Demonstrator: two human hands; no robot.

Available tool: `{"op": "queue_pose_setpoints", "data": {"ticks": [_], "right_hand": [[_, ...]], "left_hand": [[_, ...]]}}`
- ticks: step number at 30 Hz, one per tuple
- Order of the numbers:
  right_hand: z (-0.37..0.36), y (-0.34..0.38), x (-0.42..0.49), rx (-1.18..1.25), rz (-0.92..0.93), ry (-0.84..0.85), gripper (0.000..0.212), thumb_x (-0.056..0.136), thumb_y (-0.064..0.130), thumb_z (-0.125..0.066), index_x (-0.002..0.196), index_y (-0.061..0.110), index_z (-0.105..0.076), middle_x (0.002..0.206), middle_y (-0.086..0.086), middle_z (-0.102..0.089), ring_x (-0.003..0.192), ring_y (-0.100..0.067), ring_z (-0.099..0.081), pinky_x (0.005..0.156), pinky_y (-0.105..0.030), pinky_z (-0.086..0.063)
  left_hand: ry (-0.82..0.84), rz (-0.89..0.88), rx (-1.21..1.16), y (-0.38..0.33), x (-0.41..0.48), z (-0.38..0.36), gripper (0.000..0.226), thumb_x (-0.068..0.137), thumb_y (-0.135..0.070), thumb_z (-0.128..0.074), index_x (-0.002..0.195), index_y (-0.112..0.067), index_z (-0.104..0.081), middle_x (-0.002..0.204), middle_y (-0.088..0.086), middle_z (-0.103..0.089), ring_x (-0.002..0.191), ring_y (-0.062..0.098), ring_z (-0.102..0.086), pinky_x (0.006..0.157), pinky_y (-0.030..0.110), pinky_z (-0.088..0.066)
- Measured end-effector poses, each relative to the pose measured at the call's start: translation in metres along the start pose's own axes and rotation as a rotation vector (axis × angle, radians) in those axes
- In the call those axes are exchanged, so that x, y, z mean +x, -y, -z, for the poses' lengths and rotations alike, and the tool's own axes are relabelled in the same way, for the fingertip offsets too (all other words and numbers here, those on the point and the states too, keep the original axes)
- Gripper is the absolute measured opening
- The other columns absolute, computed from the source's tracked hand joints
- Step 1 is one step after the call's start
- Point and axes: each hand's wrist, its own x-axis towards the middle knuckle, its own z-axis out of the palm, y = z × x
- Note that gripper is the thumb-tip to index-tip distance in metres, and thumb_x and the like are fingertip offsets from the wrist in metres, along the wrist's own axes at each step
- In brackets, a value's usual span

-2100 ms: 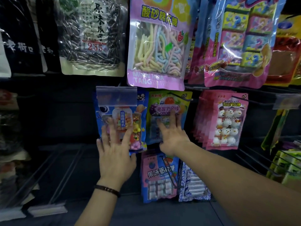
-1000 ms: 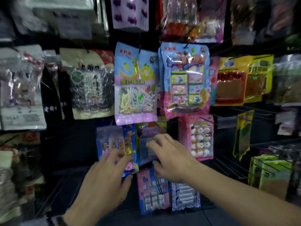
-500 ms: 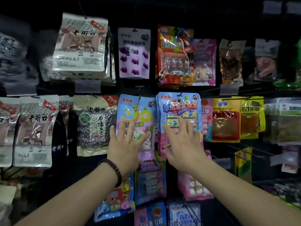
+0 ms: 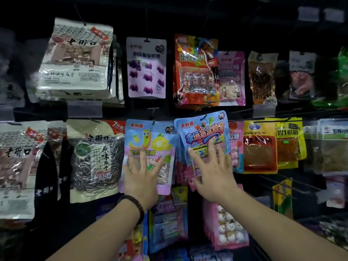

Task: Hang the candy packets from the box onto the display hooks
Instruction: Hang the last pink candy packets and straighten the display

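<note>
My left hand (image 4: 141,178) lies flat, fingers spread, against a hanging blue and pink candy packet (image 4: 150,136) showing pastel candy strips. Beside it, my right hand (image 4: 211,173) presses with spread fingers on a blue candy packet (image 4: 202,129) with red lettering; this packet is the front one of a stack on a hook and tilts slightly. Neither hand grips anything. No box is in view.
Dark display wall full of hooks. Seed bags (image 4: 94,159) hang left, a purple packet (image 4: 146,66) and a red packet (image 4: 195,70) above, yellow packets (image 4: 260,146) right. Pink snowman candy packets (image 4: 228,227) hang below my right arm. Bare hooks (image 4: 278,183) stick out at lower right.
My view and both hands have risen from the lower row of small packets to the middle row. The hands went from the small blue packets to pressing flat on the two larger ones.
</note>
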Motion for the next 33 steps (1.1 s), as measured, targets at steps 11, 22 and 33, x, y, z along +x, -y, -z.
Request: {"op": "queue_pose_setpoints", "data": {"ticks": [11, 22, 33], "right_hand": [[-0.017, 0.011, 0.041, -0.146, -0.012, 0.036, 0.089, 0.102, 0.043, -0.054, 0.164, 0.046, 0.009, 0.17, -0.024, 0.015, 0.157, -0.052, 0.005, 0.116, -0.074, -0.026], [-0.038, 0.023, 0.088, -0.035, -0.1, 0.032, 0.069, 0.105, 0.055, -0.046, 0.163, 0.044, -0.01, 0.165, -0.023, 0.0, 0.15, -0.053, -0.011, 0.104, -0.066, -0.046], [-0.036, 0.015, 0.103, 0.055, 0.075, -0.127, 0.072, 0.103, 0.029, -0.056, 0.164, 0.036, -0.019, 0.162, -0.018, -0.016, 0.147, -0.043, -0.025, 0.108, -0.058, -0.046]], "left_hand": [[-0.04, 0.008, 0.019, -0.003, 0.012, -0.014, 0.099, 0.098, -0.042, -0.048, 0.16, -0.041, 0.03, 0.167, 0.032, 0.028, 0.153, 0.064, 0.003, 0.124, 0.063, -0.022], [-0.06, -0.026, 0.055, -0.002, 0.033, -0.038, 0.103, 0.099, -0.038, -0.051, 0.158, -0.036, 0.035, 0.162, 0.039, 0.029, 0.152, 0.066, 0.0, 0.123, 0.062, -0.025], [-0.085, -0.009, 0.06, -0.006, 0.044, -0.057, 0.111, 0.096, -0.048, -0.058, 0.157, -0.038, 0.034, 0.158, 0.039, 0.038, 0.152, 0.064, 0.0, 0.114, 0.057, -0.04]]}}
